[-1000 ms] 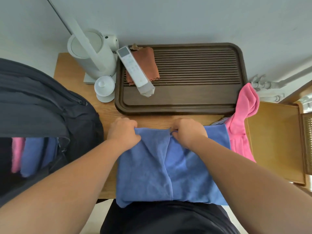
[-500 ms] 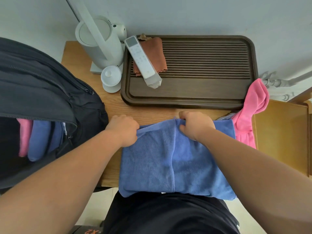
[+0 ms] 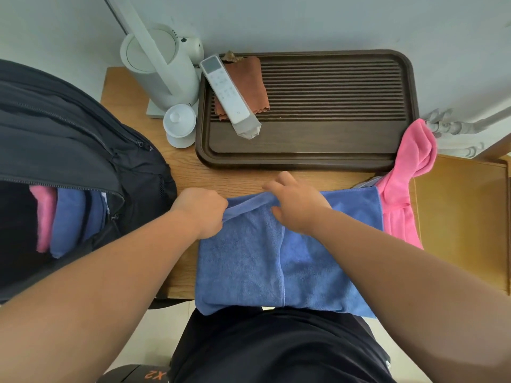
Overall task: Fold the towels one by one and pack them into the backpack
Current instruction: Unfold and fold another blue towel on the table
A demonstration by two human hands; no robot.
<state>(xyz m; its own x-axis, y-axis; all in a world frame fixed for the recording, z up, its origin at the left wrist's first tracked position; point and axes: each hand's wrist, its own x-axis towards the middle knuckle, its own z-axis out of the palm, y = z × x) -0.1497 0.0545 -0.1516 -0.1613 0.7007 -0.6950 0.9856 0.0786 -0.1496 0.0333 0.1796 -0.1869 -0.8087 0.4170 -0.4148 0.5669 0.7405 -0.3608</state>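
Observation:
A blue towel point(image 3: 249, 266) lies partly folded on the near edge of the wooden table point(image 3: 177, 167), its front hanging over my lap. My left hand point(image 3: 200, 210) grips the towel's far left corner in a fist. My right hand point(image 3: 297, 201) pinches the far edge at the towel's middle and lifts it, so a raised band of cloth stretches between both hands. A pink towel point(image 3: 406, 186) lies crumpled at the table's right end. The dark backpack point(image 3: 69, 139) stands open at the left, with folded pink and blue towels point(image 3: 66, 217) inside.
A dark wooden tea tray point(image 3: 331, 150) fills the back of the table, holding a white remote point(image 3: 226, 92) and a brown cloth point(image 3: 249, 84). A white kettle point(image 3: 160, 67) and lidded cup point(image 3: 179, 128) stand back left. A wooden chair seat point(image 3: 459, 217) sits right.
Both hands have raised the towel's far edge off the table. My right hand has shifted its grasp and its fingers have spread further.

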